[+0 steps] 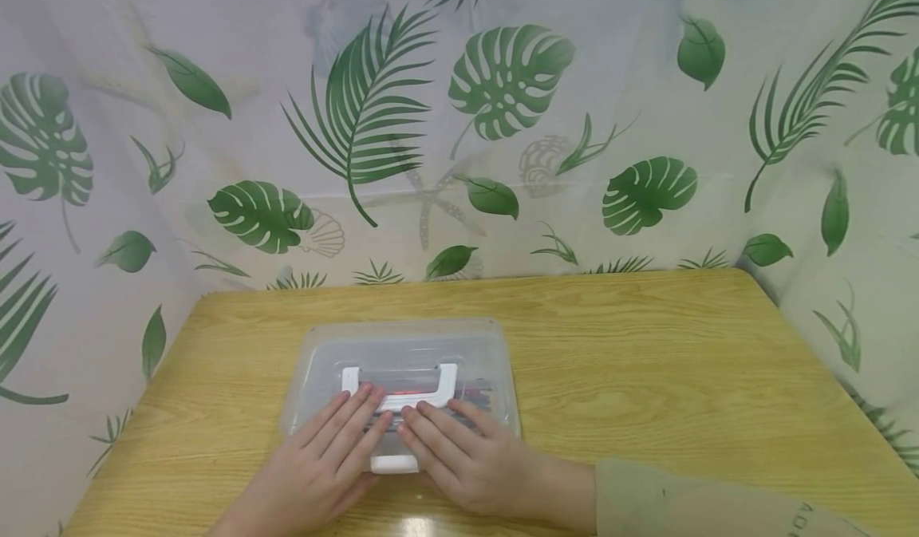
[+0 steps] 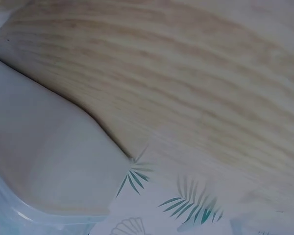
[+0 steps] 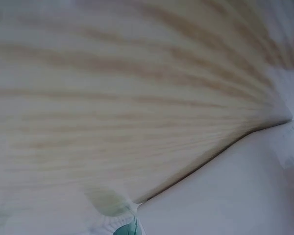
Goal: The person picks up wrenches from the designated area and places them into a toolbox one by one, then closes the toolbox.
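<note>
A clear plastic storage box (image 1: 402, 349) with a white carrying handle (image 1: 447, 385) lies on the wooden table, its lid on. My left hand (image 1: 316, 457) rests on the front left of the lid, fingers straight and touching the handle's left side. On the front right lies my right hand (image 1: 477, 457), its fingers also straight, with fingertips at the handle's lower bar. Between the hands a white latch (image 1: 394, 463) shows at the front edge. Through the lid, red and dark slender items are blurred. Neither wrist view shows fingers clearly; the left one shows the box's side (image 2: 54, 152).
The wooden table (image 1: 646, 385) extends beyond both sides of the box. A pale cloth backdrop (image 1: 402, 266) printed with green leaves stands along the back and sides of the table.
</note>
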Demonstrator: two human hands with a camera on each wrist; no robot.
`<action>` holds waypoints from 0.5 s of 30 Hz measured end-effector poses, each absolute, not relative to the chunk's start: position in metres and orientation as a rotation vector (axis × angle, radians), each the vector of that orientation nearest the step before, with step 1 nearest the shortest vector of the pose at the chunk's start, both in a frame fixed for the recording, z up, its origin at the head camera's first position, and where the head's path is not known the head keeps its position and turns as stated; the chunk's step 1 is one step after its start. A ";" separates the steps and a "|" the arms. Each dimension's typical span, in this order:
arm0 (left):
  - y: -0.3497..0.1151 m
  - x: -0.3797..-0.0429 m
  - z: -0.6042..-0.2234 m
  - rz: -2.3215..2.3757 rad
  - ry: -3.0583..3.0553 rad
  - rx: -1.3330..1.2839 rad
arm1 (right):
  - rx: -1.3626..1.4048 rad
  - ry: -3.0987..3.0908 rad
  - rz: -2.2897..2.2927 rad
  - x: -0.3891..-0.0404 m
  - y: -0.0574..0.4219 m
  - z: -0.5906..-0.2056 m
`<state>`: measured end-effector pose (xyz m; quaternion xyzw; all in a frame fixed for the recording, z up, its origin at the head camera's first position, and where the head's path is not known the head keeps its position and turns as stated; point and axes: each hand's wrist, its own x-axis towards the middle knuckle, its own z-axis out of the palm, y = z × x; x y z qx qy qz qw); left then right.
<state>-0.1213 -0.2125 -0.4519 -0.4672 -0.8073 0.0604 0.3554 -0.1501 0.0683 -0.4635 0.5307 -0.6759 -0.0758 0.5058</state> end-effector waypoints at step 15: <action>-0.214 -0.130 -0.444 0.154 -2.010 -1.288 | 1.350 -1.567 -0.172 -0.154 0.070 -0.450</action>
